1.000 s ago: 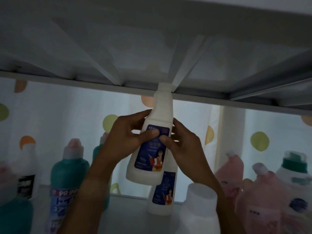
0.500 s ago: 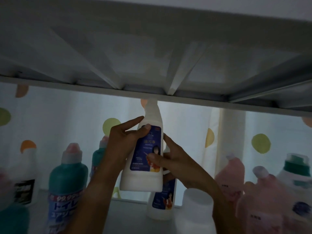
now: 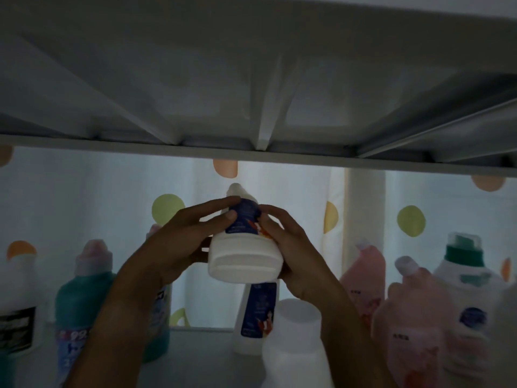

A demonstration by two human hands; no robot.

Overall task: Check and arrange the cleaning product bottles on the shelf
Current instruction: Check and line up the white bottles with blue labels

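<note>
On the teal plastic bottle with a pale pink cap [image 3: 84, 298], standing left on the shelf, the digits "99" can be read on a red band of its label; the characters beneath are blurred. The dark blue labels on the tilted white plastic bottle [image 3: 243, 247] held in both hands and on the matching upright white bottle [image 3: 256, 315] behind it carry print too small to be read. Small dark characters on the pink plastic bottles [image 3: 402, 331] at the right cannot be made out.
</note>
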